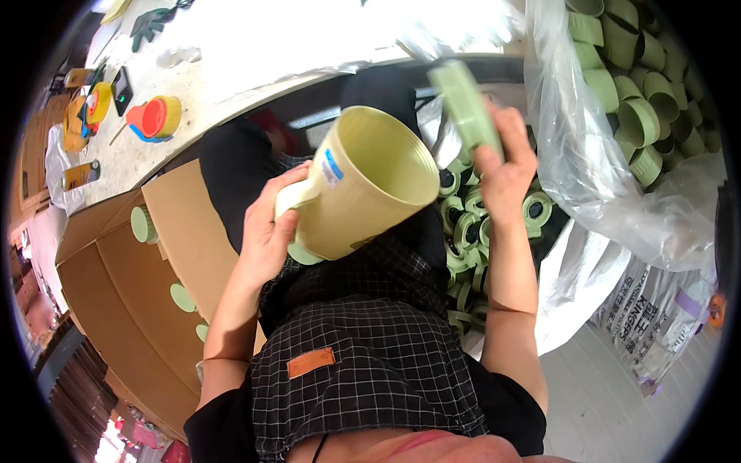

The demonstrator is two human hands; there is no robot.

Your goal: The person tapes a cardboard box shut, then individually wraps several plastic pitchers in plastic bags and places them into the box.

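Note:
A pale yellow-green plastic pitcher (340, 212) with a blue-and-white sticker is tilted over my lap, its open mouth toward the upper right. My left hand (266, 230) is closed round its handle, and a green base shows at its lower end. To the right of the pitcher's mouth, apart from it, my right hand (505, 154) grips a green lid (465, 104), slightly smeared by motion. Below that hand lies a heap of similar green lids (468, 231) with dark inner parts, between my legs and a white sack.
An open cardboard box (127, 301) on the left holds several pieces with round green ends. A clear plastic bag (559, 116) of green cylindrical parts (639, 119) stands at the right. The worktable (224, 81) carries red-and-yellow tape rolls (156, 116), a phone (122, 91) and a dark glove (149, 27).

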